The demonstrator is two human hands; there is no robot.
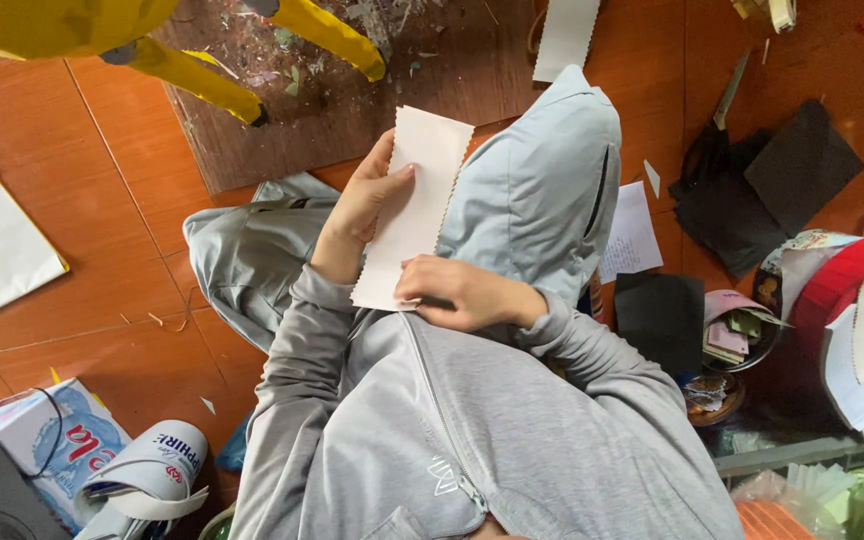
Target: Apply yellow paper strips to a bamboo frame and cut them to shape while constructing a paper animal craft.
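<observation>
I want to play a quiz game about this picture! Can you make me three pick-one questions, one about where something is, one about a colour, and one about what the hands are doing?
1. Where do the dark fabric pieces lie?
A. on the floor to the person's right
B. on the person's lap
C. under the yellow legs

2. What colour is the paper strip?
A. blue
B. white
C. black

3. How is the strip held?
A. it lies alone on the floor
B. one hand only
C. both hands hold it

Answers:
1 A, they sit on the orange floor at the right.
2 B, it looks white with zigzag edges.
3 C, the left hand grips its side and the right hand its lower end.
</observation>
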